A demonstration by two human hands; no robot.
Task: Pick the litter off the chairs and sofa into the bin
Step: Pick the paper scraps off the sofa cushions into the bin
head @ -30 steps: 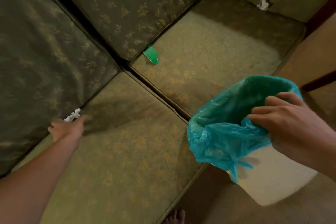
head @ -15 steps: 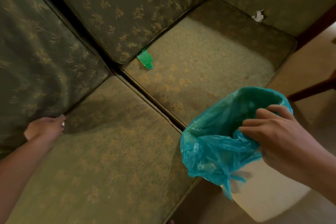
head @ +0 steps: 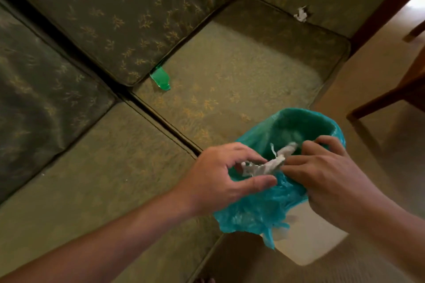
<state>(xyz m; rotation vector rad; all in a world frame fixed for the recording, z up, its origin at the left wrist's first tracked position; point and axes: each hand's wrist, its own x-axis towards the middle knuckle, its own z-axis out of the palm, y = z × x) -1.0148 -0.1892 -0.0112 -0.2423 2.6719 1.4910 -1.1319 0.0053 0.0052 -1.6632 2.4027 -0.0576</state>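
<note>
My left hand (head: 218, 179) hovers over the mouth of the white bin (head: 310, 236), fingers spread. A crumpled white paper (head: 269, 164) is at its fingertips, blurred, over the teal liner (head: 253, 209). My right hand (head: 326, 179) grips the near rim of the bin and its liner. A green plastic bottle (head: 161, 79) lies on the sofa seat (head: 241, 64), half tucked under the back cushion. Another scrap of white paper (head: 300, 15) sits at the far corner of that seat, against the armrest.
The sofa's left seat cushion (head: 103, 179) lies under my left forearm. Dark wooden chair legs (head: 379, 103) stand on the beige carpet to the right. The bin is held just off the sofa's front edge.
My left hand took the white paper from the crease at the left cushion and swung right to the bin, where its fingers have spread. The right hand kept holding the bin.
</note>
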